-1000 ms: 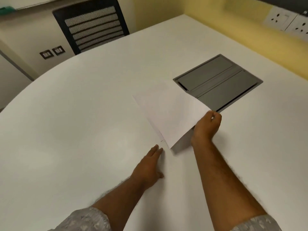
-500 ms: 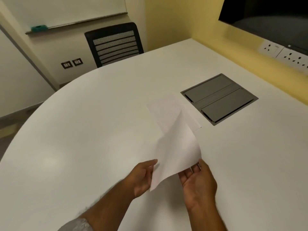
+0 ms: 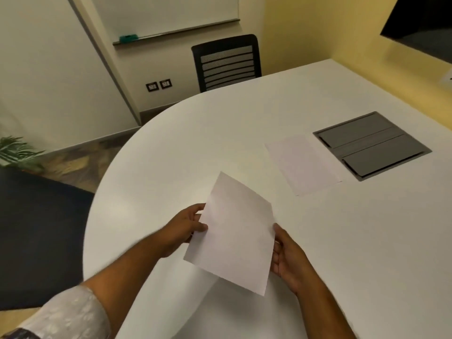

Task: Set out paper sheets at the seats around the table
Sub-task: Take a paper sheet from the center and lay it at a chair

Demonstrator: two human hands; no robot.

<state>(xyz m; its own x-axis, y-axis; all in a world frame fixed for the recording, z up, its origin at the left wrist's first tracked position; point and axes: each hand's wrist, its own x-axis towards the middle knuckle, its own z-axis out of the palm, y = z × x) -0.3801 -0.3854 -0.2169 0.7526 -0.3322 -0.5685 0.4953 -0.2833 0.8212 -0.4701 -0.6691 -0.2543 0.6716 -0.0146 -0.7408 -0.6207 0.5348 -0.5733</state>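
Observation:
I hold one white paper sheet (image 3: 234, 233) above the white table (image 3: 195, 148), lifted and tilted. My left hand (image 3: 186, 226) pinches its left edge. Along the sheet's right edge my right hand (image 3: 288, 260) grips it with the fingers underneath. A second sheet, or a thin stack (image 3: 302, 163), lies flat on the table further ahead, just left of the grey cable hatch (image 3: 371, 145).
A black mesh-backed chair (image 3: 227, 62) stands at the table's far edge under a whiteboard (image 3: 168, 13). A dark seat or surface (image 3: 36, 236) is on the left beside the table's rounded end, and a potted plant (image 3: 17, 150) behind it. The yellow wall runs along the right.
The sheet was lifted off the stack by my right hand and brought toward me; my left hand has taken its left edge. My view has swung left and back.

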